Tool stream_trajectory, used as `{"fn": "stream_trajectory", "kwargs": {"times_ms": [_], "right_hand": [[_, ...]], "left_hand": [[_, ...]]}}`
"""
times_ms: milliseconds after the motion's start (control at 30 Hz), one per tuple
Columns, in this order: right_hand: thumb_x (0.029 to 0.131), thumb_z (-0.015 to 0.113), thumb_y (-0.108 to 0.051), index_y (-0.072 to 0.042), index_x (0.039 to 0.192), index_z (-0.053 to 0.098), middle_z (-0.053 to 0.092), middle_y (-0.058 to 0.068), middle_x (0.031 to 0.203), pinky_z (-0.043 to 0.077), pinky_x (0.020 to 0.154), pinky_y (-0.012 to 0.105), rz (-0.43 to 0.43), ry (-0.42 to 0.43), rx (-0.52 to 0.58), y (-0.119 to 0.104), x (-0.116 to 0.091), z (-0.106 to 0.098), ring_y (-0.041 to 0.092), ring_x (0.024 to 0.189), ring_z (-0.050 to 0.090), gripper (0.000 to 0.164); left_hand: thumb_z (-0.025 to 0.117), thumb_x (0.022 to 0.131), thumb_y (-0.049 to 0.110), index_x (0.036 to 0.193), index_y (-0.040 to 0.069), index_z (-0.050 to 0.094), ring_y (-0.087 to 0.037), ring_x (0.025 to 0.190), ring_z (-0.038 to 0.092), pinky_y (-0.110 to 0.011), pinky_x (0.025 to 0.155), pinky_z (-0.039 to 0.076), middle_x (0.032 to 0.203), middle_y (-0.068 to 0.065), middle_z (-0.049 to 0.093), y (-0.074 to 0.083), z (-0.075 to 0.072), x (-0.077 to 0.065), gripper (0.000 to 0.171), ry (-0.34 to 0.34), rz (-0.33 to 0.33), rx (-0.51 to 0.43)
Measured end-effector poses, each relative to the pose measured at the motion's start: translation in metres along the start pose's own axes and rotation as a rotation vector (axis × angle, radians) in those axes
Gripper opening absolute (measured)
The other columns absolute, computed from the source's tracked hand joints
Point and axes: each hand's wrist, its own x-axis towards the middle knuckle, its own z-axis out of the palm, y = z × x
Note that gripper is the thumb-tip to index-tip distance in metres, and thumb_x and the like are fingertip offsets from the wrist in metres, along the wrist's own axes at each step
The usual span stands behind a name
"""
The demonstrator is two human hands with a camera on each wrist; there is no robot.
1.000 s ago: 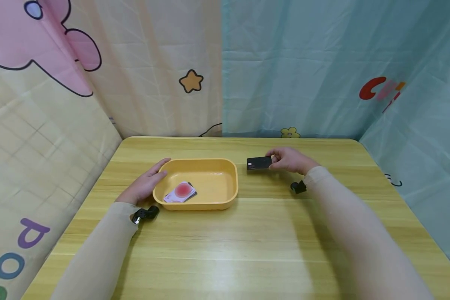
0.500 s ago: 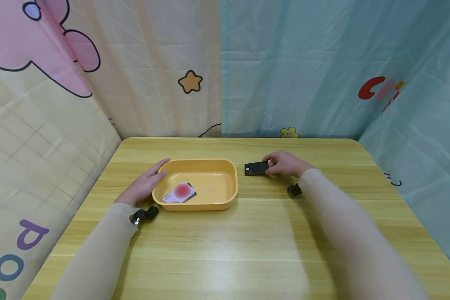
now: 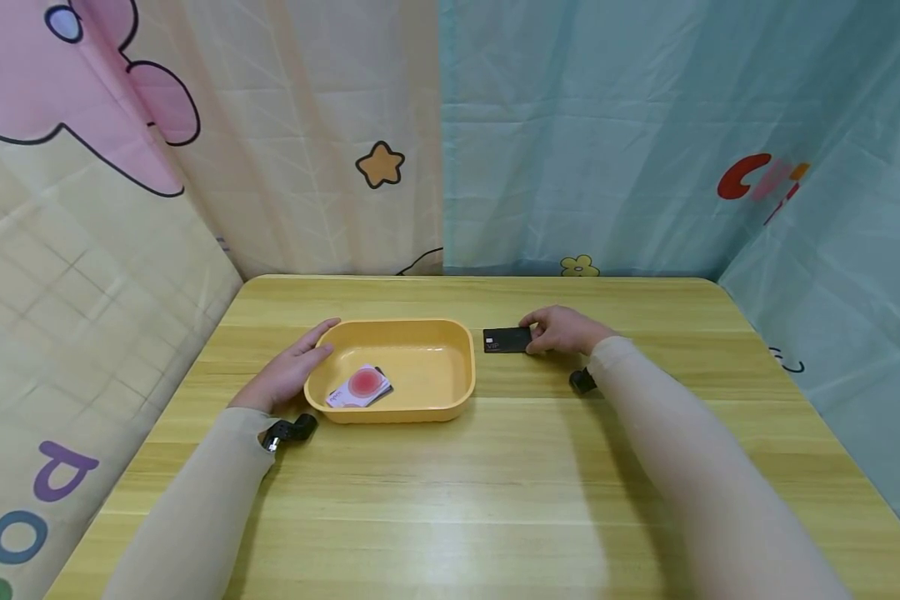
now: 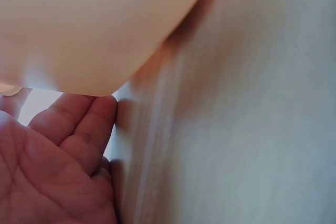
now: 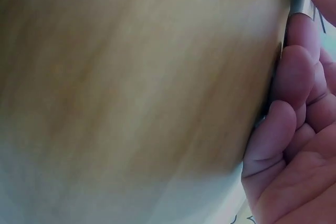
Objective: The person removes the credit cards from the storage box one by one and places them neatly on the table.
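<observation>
A shallow yellow plastic tray stands left of the middle of the table. My left hand holds its left end, thumb over the rim and fingers against the outer wall. In the left wrist view, the fingertips touch the tray's underside edge. Inside the tray lies a small stack of cards, a white one with a red circle on top. Right of the tray, my right hand pinches the right end of a black VIP card, low over the table. Its other fingers are curled near the tabletop.
The light wood table has a straight back edge close to a patterned curtain. More curtain hangs at both sides. A black wrist camera sits below my left hand, another below my right.
My right hand has moved the black card left and a little toward me, lower to the table. My left hand and the tray stay where they are.
</observation>
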Motion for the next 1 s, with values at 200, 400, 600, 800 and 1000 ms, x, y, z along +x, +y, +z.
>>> {"fn": "stream_trajectory", "kwargs": {"times_ms": [200,400,600,800,1000], "right_hand": [[0.091,0.078,-0.019,-0.007,0.143,0.062,0.064,0.002,0.087,0.043,0.072,0.03,0.009,-0.012,-0.012,-0.0021,0.001,0.0001,0.017,0.075,0.054,0.056],[0.09,0.078,-0.02,-0.008,0.144,0.062,0.063,0.004,0.089,0.043,0.072,0.031,0.023,-0.014,-0.022,-0.0044,0.0018,-0.0006,0.018,0.076,0.054,0.057],[0.091,0.079,-0.019,-0.008,0.143,0.062,0.064,0.004,0.089,0.044,0.073,0.03,0.026,-0.009,-0.026,-0.0058,0.0024,0.0,0.017,0.076,0.055,0.057],[0.09,0.079,-0.018,-0.008,0.142,0.062,0.064,0.004,0.089,0.044,0.075,0.031,0.028,-0.002,-0.016,-0.0069,0.0008,0.0017,0.017,0.077,0.055,0.056],[0.09,0.079,-0.019,-0.008,0.142,0.062,0.065,0.005,0.093,0.045,0.076,0.031,0.03,0.0,-0.013,-0.0072,0.0007,0.0025,0.018,0.079,0.056,0.055]], "left_hand": [[0.04,0.114,0.045,0.169,0.039,0.015,-0.044,0.157,0.03,-0.06,0.127,0.026,0.177,-0.014,0.015,-0.0003,-0.0001,0.0008,0.061,-0.002,0.001,0.006],[0.039,0.113,0.047,0.169,0.038,0.015,-0.045,0.157,0.029,-0.062,0.127,0.025,0.177,-0.015,0.015,0.0002,0.0,0.0008,0.062,0.006,-0.001,0.032],[0.039,0.113,0.049,0.17,0.037,0.014,-0.045,0.155,0.032,-0.06,0.126,0.027,0.176,-0.016,0.016,0.0004,-0.0002,0.0001,0.063,0.007,-0.01,0.031],[0.04,0.113,0.05,0.17,0.037,0.015,-0.044,0.155,0.033,-0.058,0.125,0.03,0.176,-0.015,0.016,0.0001,0.0006,0.0,0.063,0.001,-0.006,0.012],[0.039,0.113,0.048,0.169,0.038,0.015,-0.043,0.153,0.037,-0.057,0.123,0.034,0.176,-0.015,0.017,0.0,-0.0001,-0.0004,0.062,0.0,-0.005,0.012]]}}
